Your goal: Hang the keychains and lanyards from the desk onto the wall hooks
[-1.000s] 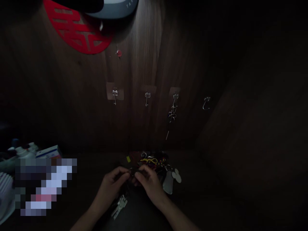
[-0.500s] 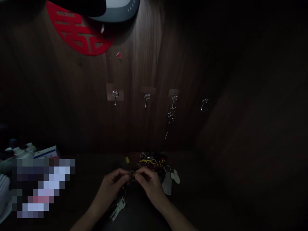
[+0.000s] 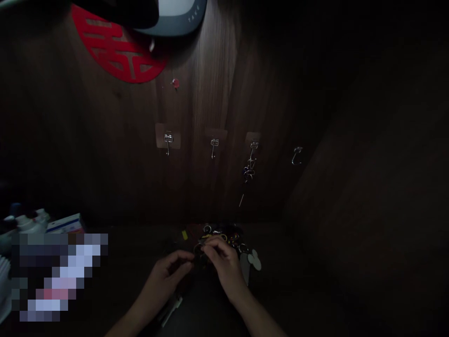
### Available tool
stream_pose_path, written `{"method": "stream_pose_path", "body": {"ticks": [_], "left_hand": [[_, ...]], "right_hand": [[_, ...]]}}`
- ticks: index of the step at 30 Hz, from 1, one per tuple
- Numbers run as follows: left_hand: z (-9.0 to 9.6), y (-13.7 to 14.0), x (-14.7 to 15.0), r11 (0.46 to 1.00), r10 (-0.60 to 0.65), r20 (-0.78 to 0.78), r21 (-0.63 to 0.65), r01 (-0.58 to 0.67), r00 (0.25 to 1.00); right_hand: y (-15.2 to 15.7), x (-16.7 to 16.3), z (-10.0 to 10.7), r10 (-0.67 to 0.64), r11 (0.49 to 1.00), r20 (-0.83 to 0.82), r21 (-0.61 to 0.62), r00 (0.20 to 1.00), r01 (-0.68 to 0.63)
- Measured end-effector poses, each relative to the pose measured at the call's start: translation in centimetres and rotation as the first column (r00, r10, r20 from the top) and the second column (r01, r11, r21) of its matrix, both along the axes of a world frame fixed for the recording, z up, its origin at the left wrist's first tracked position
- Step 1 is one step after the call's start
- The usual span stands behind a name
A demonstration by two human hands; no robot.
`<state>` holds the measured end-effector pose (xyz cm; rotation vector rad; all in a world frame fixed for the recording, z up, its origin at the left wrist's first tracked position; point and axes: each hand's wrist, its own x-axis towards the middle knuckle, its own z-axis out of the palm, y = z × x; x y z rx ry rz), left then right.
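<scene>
My left hand (image 3: 168, 276) is above the dark surface, thumb and forefinger apart with nothing seen between them. Just to its right, my right hand (image 3: 224, 262) pinches a thin metal ring (image 3: 197, 248), which is dim and partly covered by the fingers. A silver key (image 3: 171, 311) lies below my left wrist, partly hidden by it. Behind my right hand is a pile of keyrings and cords (image 3: 228, 232). A pale, rounded key tag (image 3: 255, 260) and a grey flat tag (image 3: 245, 267) lie beside that hand.
Several metal hooks line the wooden back panel; a key bunch (image 3: 249, 171) hangs from one hook (image 3: 254, 146). White bottles (image 3: 30, 224) and a box (image 3: 65, 223) stand at left. A cap (image 3: 175, 21) and a red paper cutout (image 3: 122, 56) are above.
My hands have drawn apart. The left has let go of the ring, while the right has moved slightly up with it. My left wrist covers more of the key.
</scene>
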<state>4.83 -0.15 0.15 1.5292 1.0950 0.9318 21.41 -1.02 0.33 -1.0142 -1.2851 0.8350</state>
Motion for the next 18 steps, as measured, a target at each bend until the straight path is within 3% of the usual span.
{"method": "stream_pose_path", "body": {"ticks": [8,18], "left_hand": [[-0.1,0.1,-0.2,0.996,0.073,-0.011,0.056,-0.072,0.997],[-1.4,0.6,0.1,0.997,-0.014,-0.089,0.071,0.020,0.996]], "right_hand": [[0.3,1.9,1.0,-0.063,0.996,-0.209,-0.073,0.976,0.049],[1.2,5.7,5.4,-0.178,0.977,-0.366,0.045,0.914,0.208]]}}
